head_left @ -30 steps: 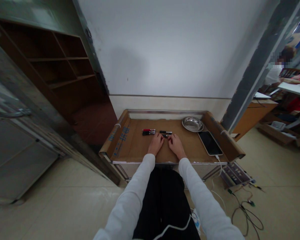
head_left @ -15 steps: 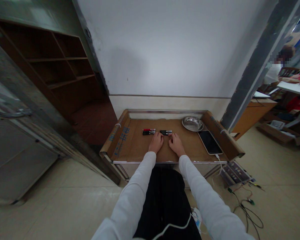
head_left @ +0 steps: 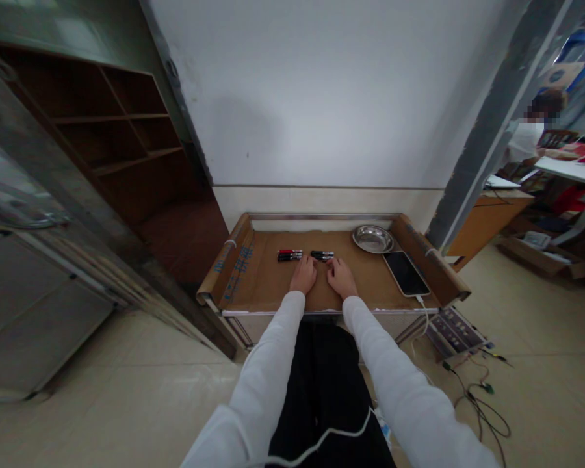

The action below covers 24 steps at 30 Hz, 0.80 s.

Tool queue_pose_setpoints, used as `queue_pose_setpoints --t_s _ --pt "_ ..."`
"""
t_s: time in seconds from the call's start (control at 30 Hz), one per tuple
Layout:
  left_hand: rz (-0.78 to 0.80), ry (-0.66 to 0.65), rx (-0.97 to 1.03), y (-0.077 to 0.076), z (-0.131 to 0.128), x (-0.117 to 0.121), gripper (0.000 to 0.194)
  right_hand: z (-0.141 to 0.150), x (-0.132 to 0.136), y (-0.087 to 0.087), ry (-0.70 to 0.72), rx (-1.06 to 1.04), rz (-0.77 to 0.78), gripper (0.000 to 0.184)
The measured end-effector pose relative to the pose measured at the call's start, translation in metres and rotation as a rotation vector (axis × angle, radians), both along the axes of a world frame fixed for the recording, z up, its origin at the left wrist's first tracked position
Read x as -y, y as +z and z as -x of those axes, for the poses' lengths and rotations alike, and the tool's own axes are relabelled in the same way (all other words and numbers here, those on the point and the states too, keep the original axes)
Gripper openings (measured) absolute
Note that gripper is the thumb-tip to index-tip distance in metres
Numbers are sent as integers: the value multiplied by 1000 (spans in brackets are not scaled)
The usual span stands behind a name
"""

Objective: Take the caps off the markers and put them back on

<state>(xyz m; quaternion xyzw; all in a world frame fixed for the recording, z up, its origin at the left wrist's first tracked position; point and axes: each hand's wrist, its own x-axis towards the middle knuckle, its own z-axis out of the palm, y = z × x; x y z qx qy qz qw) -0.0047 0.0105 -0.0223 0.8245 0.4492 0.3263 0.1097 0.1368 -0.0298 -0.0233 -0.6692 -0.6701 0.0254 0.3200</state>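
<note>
On the brown cardboard sheet lie two small groups of markers. The left group has a red marker at the back with black markers in front of it. To its right, separated by a short gap, are black markers lying side by side. My left hand and my right hand both have curled fingers. Their fingertips meet the two ends of the nearest black marker in the right group, which they partly cover. My left fingers also come close to the left group's right end.
A shiny metal bowl stands at the back right of the tabletop. In front of it lies a phone with a white cable. Rolled cardboard edges border the sides. A power box and loose wires lie on the floor; a person sits far right.
The view has shifted slightly. Both hands stay at the right group of markers with almost the same finger pose, and the markers lie in the same arrangement.
</note>
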Motion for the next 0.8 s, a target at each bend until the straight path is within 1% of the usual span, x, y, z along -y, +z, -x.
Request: queue_pose_setpoints --t_s 0.07,0.27,0.4,0.47,0.6,0.7,0.8 --pt "-17 40 0 1 1 1 21 0 1 0 4 2 1 30" --pt "-139 378 43 4 4 9 21 0 -1 -1 -2 -6 1 29" --pt "-148 532 97 5 2 12 25 0 -2 -1 -4 8 -13 28" --pt "-116 561 105 6 1 12 28 0 -2 -1 -2 7 -5 27" --pt "-2 544 108 9 0 14 31 0 -2 0 -7 12 -14 27" --pt "-14 534 121 12 0 15 33 0 -2 0 -7 20 -6 27" --pt "-35 565 108 13 -1 15 35 0 -2 1 -8 18 16 27"
